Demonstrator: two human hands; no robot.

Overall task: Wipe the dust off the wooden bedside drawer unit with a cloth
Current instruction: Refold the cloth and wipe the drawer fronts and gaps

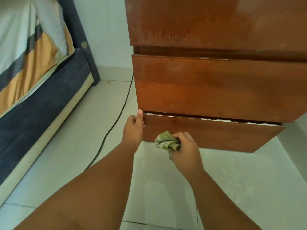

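Hooking the bottom drawer (216, 133), the left hand (133, 128), fingers seemingly curled round its edge, risks pinching if the right hand (186, 146), fingers clamped on the cloth (166, 141), shoves.

A bed (49, 110) with a dark blue upholstered base and a pale strip along its bottom edge stands on a floor (69, 160) of large, pale, glossy tiles. A cover (33, 52) striped white, orange and dark grey hangs over the bed's side. At the bed's far end rises a dark blue board (78, 30) bearing a round metal fitting (84, 44). Behind the bed is a plain pale wall (106, 30). Beside the bed a black cable (114, 123) trails across the tiles. The light is soft and even.
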